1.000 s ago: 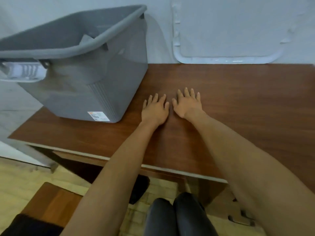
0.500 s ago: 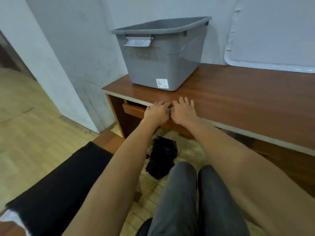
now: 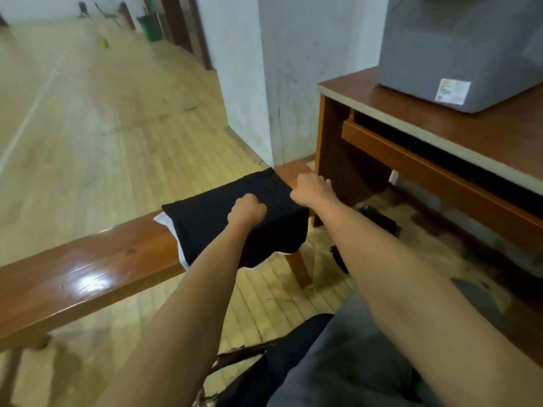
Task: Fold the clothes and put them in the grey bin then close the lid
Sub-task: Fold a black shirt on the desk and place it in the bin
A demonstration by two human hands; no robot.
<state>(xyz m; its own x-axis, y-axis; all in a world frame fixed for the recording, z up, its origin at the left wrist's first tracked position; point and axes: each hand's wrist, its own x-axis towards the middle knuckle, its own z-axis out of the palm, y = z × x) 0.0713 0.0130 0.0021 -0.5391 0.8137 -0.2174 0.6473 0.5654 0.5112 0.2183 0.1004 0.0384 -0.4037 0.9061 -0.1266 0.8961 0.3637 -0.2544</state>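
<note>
A black garment (image 3: 205,221) lies draped over the end of a wooden bench (image 3: 88,268), with a white garment's edge (image 3: 162,221) showing beneath it. My left hand (image 3: 246,208) sits on top of the black garment with its fingers curled into the cloth. My right hand (image 3: 311,189) is at the garment's right edge, fingers curled down over it. The grey bin (image 3: 458,48) stands on the brown table (image 3: 440,124) at the upper right, well away from both hands. Its top is cut off by the frame and no lid is in view.
A white wall corner (image 3: 264,83) stands between the bench and the table. A dark object (image 3: 379,220) lies on the floor under the table. My knees (image 3: 352,362) are at the bottom. Wooden floor stretches to the left.
My view has swung left and down from the table to the bench. Both hands left the table edge and now curl on the black garment.
</note>
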